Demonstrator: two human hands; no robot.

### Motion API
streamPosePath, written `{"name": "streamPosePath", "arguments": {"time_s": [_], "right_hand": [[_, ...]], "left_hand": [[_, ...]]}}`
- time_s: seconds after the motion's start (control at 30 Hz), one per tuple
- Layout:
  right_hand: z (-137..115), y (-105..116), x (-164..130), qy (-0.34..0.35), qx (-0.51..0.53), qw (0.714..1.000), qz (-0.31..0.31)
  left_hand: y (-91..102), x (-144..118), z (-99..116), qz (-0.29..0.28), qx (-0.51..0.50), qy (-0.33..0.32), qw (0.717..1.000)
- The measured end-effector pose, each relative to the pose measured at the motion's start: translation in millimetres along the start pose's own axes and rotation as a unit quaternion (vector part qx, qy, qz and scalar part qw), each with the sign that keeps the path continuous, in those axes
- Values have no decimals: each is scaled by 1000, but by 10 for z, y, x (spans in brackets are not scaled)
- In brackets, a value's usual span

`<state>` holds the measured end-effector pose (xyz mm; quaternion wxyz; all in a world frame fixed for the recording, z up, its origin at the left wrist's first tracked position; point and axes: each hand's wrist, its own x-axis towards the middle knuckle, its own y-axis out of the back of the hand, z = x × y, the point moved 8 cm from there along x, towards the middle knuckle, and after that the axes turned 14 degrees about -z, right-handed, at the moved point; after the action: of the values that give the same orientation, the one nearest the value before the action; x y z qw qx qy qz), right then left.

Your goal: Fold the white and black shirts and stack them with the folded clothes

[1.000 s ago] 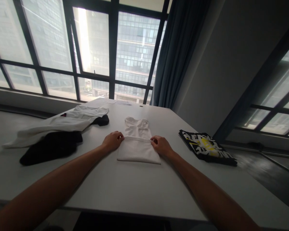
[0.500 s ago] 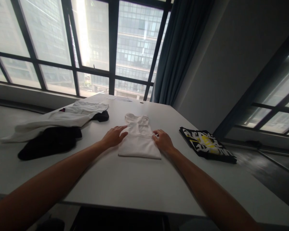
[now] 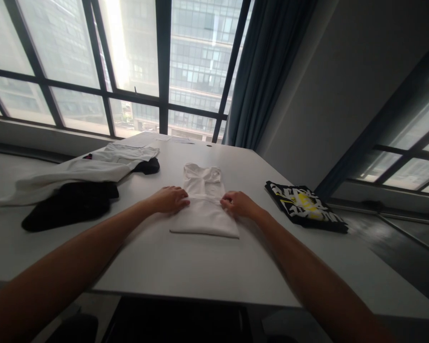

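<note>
A white garment [image 3: 204, 209] lies partly folded in the middle of the pale table [image 3: 186, 267], its near half doubled over. My left hand [image 3: 169, 199] rests on its left edge at the fold line, fingers curled onto the cloth. My right hand [image 3: 237, 204] presses the right edge at the same line, fingertips pinching the fabric. Both forearms reach in from the near corners.
A heap of white cloth [image 3: 75, 172] over black cloth [image 3: 69, 205] lies at the left. A folded black shirt with yellow and white print [image 3: 303, 206] lies at the right. Papers [image 3: 153, 139] sit at the far edge by the windows; a dark curtain [image 3: 264, 71] hangs behind.
My left hand went flat and open onto the garment's left side, then curled back at the fold line. My right hand shifted slightly inward. The camera tilted a little downward.
</note>
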<state>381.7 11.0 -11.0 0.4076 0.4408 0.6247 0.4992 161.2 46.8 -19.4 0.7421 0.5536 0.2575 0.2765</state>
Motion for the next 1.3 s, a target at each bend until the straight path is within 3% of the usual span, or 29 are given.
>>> {"name": "streamPosePath", "arguments": {"time_s": [0.13, 0.27, 0.43, 0.7, 0.77, 0.9, 1.0, 1.13, 1.3], "right_hand": [[-58, 86, -87, 8, 16, 999, -27], [-37, 64, -99, 19, 20, 999, 25], [-19, -99, -14, 41, 9, 999, 10], [-79, 61, -98, 80, 86, 991, -59], [-47, 73, -94, 66, 88, 993, -37], [69, 88, -42, 14, 78, 994, 81], [5, 6, 35, 53, 35, 993, 98], [-130, -112, 109, 120, -23, 991, 53], [-106, -87, 114, 81, -68, 994, 38]], "left_hand": [[131, -81, 94, 29, 11, 1, 1000], [76, -97, 190, 75, -13, -58, 995], [-127, -9, 170, 17, -37, -88, 995], [147, -120, 330, 22, -66, -91, 993], [152, -134, 346, 30, -75, -104, 991], [102, -90, 176, 79, -79, -75, 991], [-59, 0, 39, 33, -50, -45, 997], [-213, 61, -48, -31, -28, -21, 999], [-254, 65, -46, -59, -15, -12, 998]]}}
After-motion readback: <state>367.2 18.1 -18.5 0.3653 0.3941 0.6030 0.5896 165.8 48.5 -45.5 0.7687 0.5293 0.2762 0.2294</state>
